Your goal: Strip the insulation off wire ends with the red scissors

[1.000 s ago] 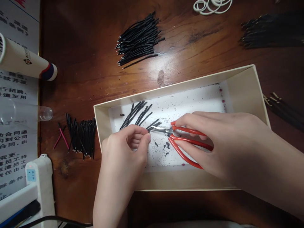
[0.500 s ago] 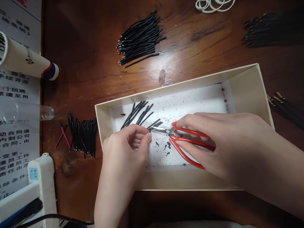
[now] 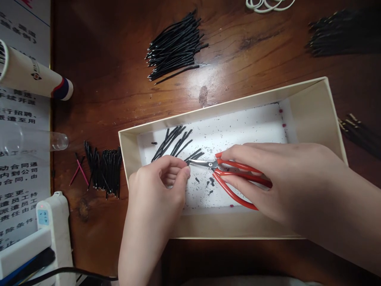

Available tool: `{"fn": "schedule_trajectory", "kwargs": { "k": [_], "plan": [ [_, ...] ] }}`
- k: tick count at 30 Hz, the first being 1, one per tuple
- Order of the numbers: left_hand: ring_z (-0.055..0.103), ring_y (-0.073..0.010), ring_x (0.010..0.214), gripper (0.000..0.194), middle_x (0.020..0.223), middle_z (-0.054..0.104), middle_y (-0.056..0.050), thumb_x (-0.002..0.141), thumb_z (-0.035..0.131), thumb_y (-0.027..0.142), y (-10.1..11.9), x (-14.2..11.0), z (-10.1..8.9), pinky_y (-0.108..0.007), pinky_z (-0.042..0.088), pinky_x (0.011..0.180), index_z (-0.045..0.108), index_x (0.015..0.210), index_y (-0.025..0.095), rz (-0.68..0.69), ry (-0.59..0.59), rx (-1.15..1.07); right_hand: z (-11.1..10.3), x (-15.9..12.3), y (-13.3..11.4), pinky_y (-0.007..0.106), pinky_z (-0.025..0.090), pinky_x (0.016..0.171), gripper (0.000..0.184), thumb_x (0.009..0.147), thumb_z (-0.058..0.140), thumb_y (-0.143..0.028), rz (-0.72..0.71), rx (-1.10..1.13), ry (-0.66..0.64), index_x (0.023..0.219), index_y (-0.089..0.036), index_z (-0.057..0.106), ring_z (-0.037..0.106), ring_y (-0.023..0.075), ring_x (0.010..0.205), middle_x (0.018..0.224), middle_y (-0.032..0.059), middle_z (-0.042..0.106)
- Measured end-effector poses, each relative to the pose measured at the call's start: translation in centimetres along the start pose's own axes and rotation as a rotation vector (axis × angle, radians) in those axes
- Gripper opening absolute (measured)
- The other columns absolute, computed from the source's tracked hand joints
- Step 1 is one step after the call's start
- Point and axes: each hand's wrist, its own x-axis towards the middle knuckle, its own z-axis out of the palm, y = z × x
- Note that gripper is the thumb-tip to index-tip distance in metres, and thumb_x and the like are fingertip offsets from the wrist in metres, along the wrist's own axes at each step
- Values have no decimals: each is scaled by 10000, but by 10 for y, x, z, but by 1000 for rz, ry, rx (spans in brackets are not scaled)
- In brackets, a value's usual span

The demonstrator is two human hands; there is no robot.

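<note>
My left hand [image 3: 160, 186] is curled in a pinch over the left part of a shallow cream box [image 3: 312, 107], holding a short black wire whose tip meets the jaws of the pliers. My right hand [image 3: 285, 182] grips red-handled pliers [image 3: 232, 174], its fingers wrapped round the handles and the metal tip pointing left at my left fingertips. Several cut black wires [image 3: 174, 142] lie in the box just beyond my left hand, and small black clippings [image 3: 208, 184] are scattered on its white floor.
On the wooden table lie a black wire bundle [image 3: 175, 47] behind the box, short black wires with a pink piece [image 3: 101, 171] to the left, and more dark wires [image 3: 342, 33] far right. White rings [image 3: 268, 4] sit at the top. A white tube [image 3: 32, 75], a clear tube [image 3: 32, 141] and a white device [image 3: 50, 226] stand left.
The pliers' red handles have closed slightly. Both hands stay in place; the view shifted a little.
</note>
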Motion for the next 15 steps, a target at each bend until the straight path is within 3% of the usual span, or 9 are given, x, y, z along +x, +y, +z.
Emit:
{"fn": "schedule_trajectory", "kwargs": {
  "k": [6,15],
  "plan": [
    [562,-118,491,116,588,707,15,773,707,267,-2,0,1,-213,386,456,706,668,216,-4,4,-39,1,2,0,268,308,365,143,839,550,-216,-38,16,42,698,-221,576,454,104,377,672,2,691],
    [574,-121,485,100,570,698,-5,757,731,246,-2,0,1,-206,395,444,719,674,192,-1,17,-101,1,-1,4,278,336,466,46,857,606,-246,50,-11,-54,896,-238,629,590,167,557,730,0,697]
  ]
}}
